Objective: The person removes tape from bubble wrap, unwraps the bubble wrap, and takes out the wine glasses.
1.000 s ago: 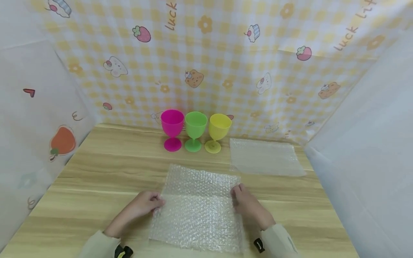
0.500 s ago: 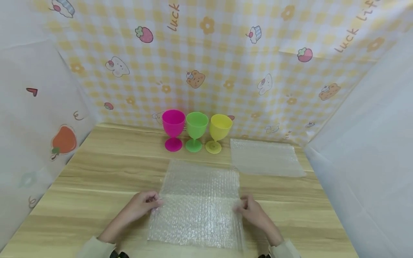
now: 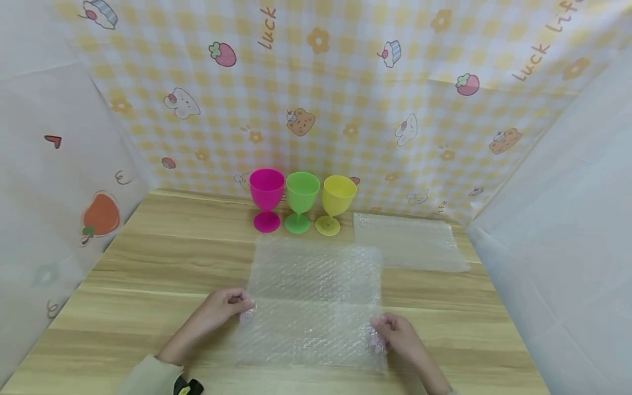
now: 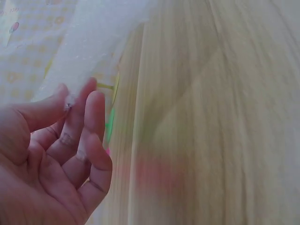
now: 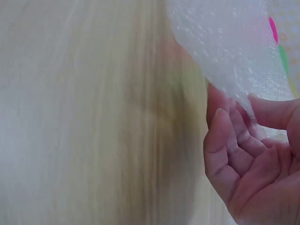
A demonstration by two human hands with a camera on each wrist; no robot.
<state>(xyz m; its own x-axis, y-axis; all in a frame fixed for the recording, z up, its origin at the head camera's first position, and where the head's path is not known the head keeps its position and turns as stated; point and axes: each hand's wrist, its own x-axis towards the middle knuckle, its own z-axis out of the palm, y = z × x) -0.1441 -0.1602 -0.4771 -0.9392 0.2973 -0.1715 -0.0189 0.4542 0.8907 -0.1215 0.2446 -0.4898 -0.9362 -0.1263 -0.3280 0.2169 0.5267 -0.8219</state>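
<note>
A clear sheet of bubble wrap (image 3: 311, 302) spans the space between both hands over the middle of the table. My left hand (image 3: 224, 307) pinches its left edge between thumb and fingers; in the left wrist view the sheet's edge (image 4: 89, 47) runs into that pinch. The right edge is pinched by my right hand (image 3: 400, 334), lower along the sheet. In the right wrist view the bubble wrap (image 5: 220, 47) hangs from thumb and forefinger, raised off the wood. Behind the sheet stand a magenta goblet (image 3: 267, 189), a green goblet (image 3: 302, 192) and a yellow goblet (image 3: 338, 195), all upright.
A second sheet of bubble wrap (image 3: 412, 241) lies flat at the back right of the wooden table (image 3: 173, 263). A yellow checked cloth (image 3: 345, 93) hangs behind the goblets. White cloth walls (image 3: 64, 181) close off the left and right sides.
My right hand has slid down along the right edge and moved outward, gripping lower. The bubble wrap has lifted and shifted, its far edge now nearer the goblets. My left hand keeps its pinch.
</note>
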